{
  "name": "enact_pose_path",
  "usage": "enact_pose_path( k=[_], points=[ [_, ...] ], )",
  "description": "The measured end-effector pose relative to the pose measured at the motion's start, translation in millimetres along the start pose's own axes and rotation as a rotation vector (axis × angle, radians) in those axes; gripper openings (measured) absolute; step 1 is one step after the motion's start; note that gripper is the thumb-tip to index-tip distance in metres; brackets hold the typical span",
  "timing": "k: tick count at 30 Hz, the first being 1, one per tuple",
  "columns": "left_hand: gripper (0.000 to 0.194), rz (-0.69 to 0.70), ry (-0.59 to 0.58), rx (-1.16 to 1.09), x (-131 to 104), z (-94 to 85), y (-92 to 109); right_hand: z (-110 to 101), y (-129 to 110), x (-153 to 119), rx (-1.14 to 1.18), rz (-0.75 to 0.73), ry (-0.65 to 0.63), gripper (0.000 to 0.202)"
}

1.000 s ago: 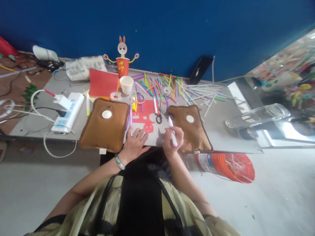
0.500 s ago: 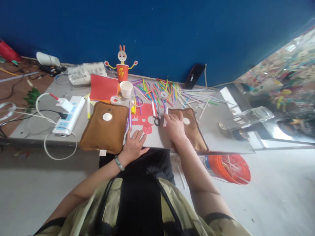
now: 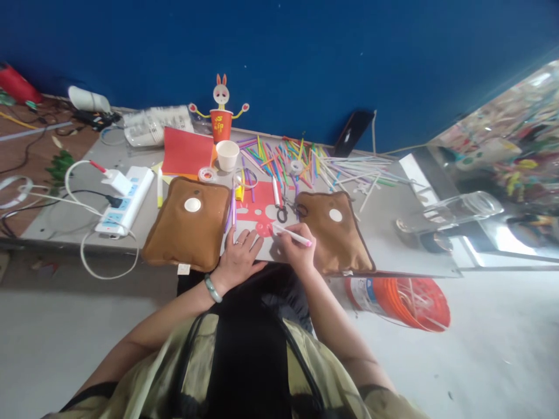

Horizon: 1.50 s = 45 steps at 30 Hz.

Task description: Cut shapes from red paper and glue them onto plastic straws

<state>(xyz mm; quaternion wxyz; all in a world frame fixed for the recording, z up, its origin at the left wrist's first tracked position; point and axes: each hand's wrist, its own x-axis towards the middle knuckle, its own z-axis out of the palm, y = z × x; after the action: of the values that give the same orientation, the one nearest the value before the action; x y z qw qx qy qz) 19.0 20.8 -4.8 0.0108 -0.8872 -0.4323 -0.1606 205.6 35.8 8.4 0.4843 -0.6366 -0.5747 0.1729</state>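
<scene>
My right hand grips a white marker with a pink end, its other end close to a small red cutout on white paper. Fingers spread, my left hand lies on the table edge beside purple sticks. Behind the cutout is a red sheet with holes. Black scissors and another white marker rest near that sheet. A brown cushion-like pouch stands on each side, one on the left and one on the right.
Colourful sticks spread along the back. A bunny figure on a red cup stands behind a white paper cup. On the left is a power strip; on the right, a glass jar. An orange bucket is below.
My right hand has moved left and toward me from the right pouch, taking the marker to the red cutout. The left hand keeps its place. The view has shifted slightly.
</scene>
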Motion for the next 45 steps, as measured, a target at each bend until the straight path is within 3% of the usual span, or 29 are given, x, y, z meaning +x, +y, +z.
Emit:
enact_pose_path(
  k=[11,45],
  points=[
    [0.056,0.008,-0.022,0.015,1.0,-1.9,0.0,4.2,3.5,3.1,0.012,0.016,-0.117,0.010],
    [0.054,-0.001,-0.041,-0.010,1.9,-4.3,0.2,4.4,0.7,2.2,-0.054,0.033,-0.079,0.011]
  ],
)
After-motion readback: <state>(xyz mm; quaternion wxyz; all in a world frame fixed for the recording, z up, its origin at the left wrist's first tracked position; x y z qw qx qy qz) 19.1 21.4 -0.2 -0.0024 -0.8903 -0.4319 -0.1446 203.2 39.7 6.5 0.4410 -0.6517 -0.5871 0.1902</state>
